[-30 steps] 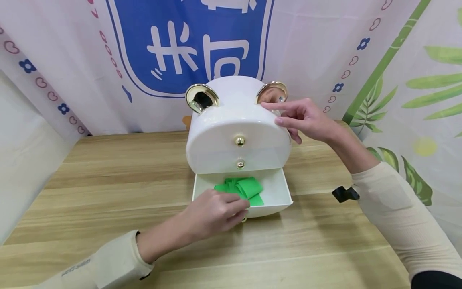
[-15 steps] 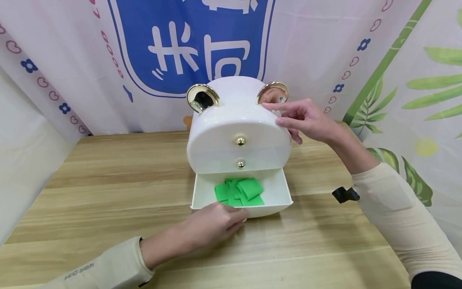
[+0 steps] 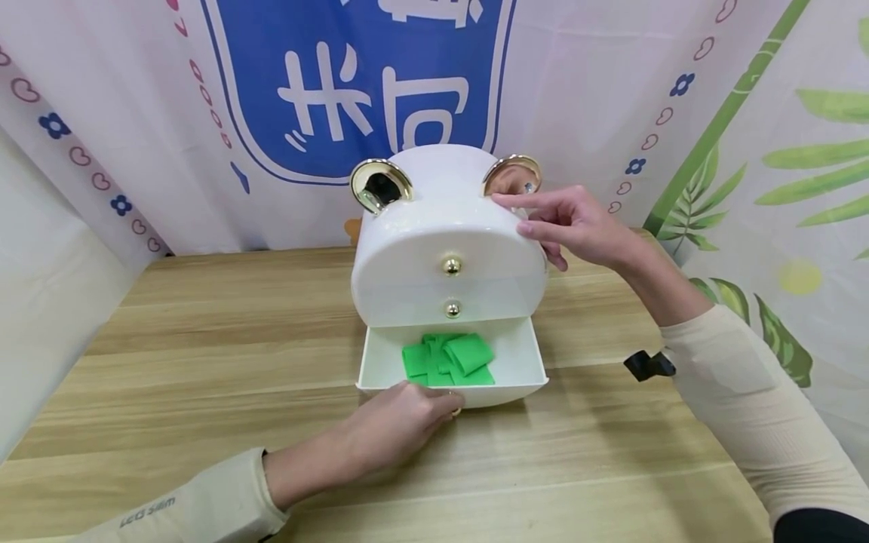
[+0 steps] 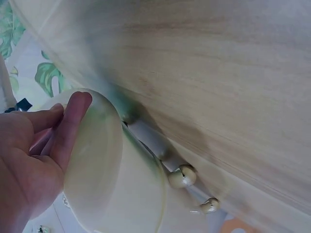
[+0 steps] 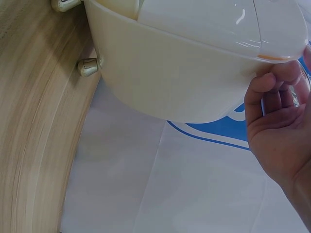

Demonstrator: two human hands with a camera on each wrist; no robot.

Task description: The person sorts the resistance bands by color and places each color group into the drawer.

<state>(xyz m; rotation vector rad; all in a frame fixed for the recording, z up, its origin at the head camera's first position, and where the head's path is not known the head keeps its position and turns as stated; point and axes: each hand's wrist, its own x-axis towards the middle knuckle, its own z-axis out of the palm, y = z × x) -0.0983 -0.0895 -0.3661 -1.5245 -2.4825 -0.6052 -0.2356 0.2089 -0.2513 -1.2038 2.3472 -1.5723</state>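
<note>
A white rounded storage box (image 3: 441,185) with gold ear-shaped trims stands on the table, its lowest drawer (image 3: 519,362) pulled out. Folded green cloth (image 3: 468,353) lies inside that drawer. My left hand (image 3: 397,422) is at the drawer's front, thumb and fingers pinching around its gold knob (image 3: 457,412), which is mostly covered. In the left wrist view the fingertips (image 4: 83,97) are close together against the drawer front. My right hand (image 3: 577,226) rests on the box's upper right, index finger extended by the right ear (image 3: 512,175) and thumb on the front edge.
Two more gold knobs, an upper one (image 3: 452,265) and a lower one (image 3: 452,309), mark closed drawers. Small metallic feet (image 5: 88,67) support the box. A printed curtain (image 3: 577,90) hangs close behind the wooden table (image 3: 237,324).
My left hand has come down from above the drawer's front rim to its knob, uncovering more of the green cloth. My right hand stays where it was on the box.
</note>
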